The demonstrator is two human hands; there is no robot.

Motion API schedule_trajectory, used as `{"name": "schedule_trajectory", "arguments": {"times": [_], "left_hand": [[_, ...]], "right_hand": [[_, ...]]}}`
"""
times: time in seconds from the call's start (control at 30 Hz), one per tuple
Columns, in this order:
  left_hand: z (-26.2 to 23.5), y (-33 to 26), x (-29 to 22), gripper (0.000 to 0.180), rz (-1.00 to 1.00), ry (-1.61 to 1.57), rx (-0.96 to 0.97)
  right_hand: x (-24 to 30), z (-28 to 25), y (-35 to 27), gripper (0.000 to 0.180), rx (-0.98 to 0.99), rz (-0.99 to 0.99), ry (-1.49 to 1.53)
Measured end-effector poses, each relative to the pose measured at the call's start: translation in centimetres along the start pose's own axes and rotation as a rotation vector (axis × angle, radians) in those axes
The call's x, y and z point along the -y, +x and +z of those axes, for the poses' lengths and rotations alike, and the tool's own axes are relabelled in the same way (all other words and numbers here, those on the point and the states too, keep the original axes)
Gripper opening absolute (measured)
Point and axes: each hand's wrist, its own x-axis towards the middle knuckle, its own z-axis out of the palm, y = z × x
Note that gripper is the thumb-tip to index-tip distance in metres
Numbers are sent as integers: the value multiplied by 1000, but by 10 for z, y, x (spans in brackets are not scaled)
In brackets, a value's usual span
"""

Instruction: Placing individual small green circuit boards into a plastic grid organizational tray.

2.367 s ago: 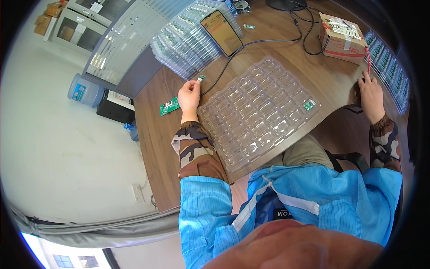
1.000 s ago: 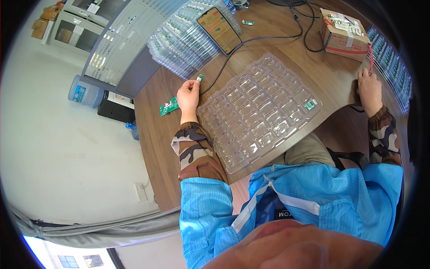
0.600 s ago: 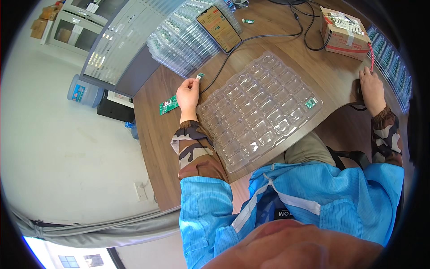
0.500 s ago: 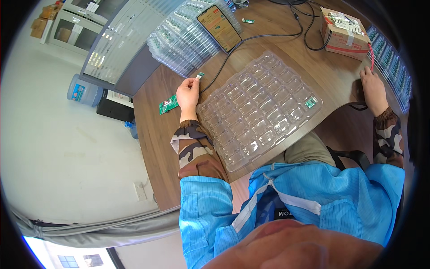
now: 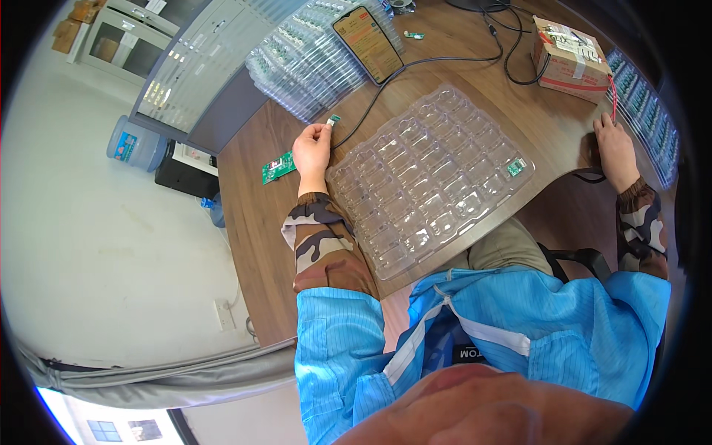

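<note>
My left hand [image 5: 312, 152] is closed in a pinch on a small green circuit board [image 5: 334, 119] with a white part on it, held up left of the clear plastic tray [image 5: 415, 256]. Beside that wrist a larger green circuit board [image 5: 278, 167] lies on the table, partly covered by the hand. One small green board [image 5: 515, 167] sits in a compartment at the tray's right corner. Over at the table's right edge, my right hand [image 5: 617, 154] has its fingertips together at the lower end of the red wires [image 5: 614, 96], which run down from a cardboard box.
Behind the tray stands a stack of clear trays with green boards [image 5: 297, 70], a phone [image 5: 368, 44] leaning on it. A black cable [image 5: 445, 58] crosses the table. The cardboard box [image 5: 571, 59] stands far right, near another filled tray [image 5: 645, 111]. A loose small board [image 5: 414, 35] lies farther back.
The view has shifted very slightly. Both hands keep almost the same places and holds; the small board in my left hand looks slightly turned.
</note>
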Motion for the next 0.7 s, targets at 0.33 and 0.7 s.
{"name": "schedule_trajectory", "arguments": {"times": [0.33, 0.7], "left_hand": [[-2, -1, -1, 22, -5, 26, -3], [-1, 0, -1, 23, -4, 29, 8]], "right_hand": [[-9, 10, -3, 20, -50, -87, 33], [-7, 15, 1, 21, -3, -62, 23]]}}
